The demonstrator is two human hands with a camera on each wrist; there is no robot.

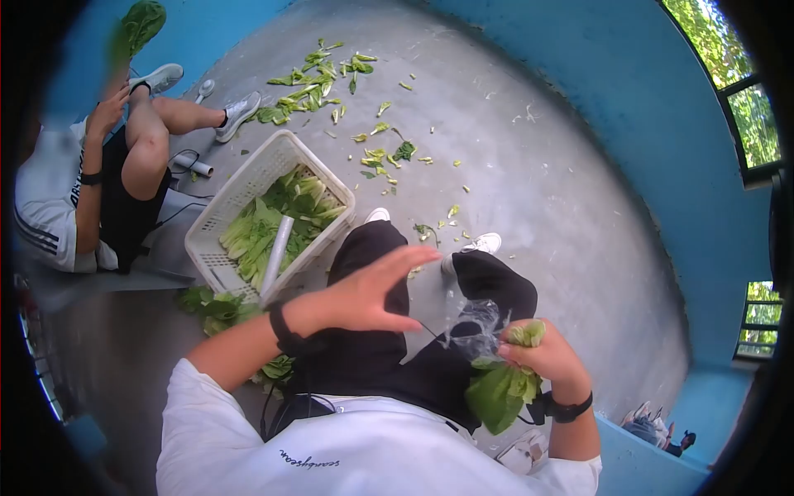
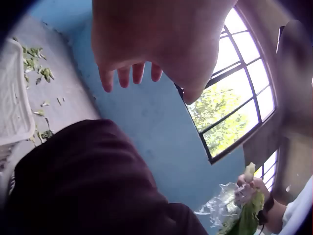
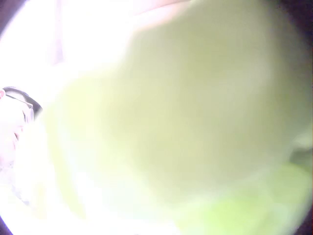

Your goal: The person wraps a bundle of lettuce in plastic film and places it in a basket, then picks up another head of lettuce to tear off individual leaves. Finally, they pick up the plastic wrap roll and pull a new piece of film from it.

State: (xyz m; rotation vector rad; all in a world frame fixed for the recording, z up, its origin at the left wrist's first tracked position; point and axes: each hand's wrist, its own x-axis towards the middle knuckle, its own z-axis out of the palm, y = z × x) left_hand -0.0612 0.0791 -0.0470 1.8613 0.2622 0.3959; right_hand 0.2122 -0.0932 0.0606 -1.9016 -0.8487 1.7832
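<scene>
My left hand [image 1: 368,289] hovers over my lap with its fingers stretched out and the thumb held apart, nothing in it. The left wrist view shows the same hand [image 2: 156,39] from below, its fingertips pointing down. In my right hand [image 1: 550,360] I grip a leafy green vegetable [image 1: 496,398], its pale stem end up and its leaves hanging down. Crumpled clear plastic film [image 1: 480,326] trails from that hand's fingertips toward the left. Blurred pale green leaf [image 3: 195,112] fills most of the right wrist view and hides the fingers there.
A white plastic basket [image 1: 207,223] of leafy greens, with a white tube [image 1: 278,255] across it, stands left of my legs. More greens [image 1: 219,310] lie beside it. Trimmed leaves [image 1: 306,91] litter the floor ahead. Another person [image 1: 107,165] sits at left, holding a leafy green [image 1: 142,29].
</scene>
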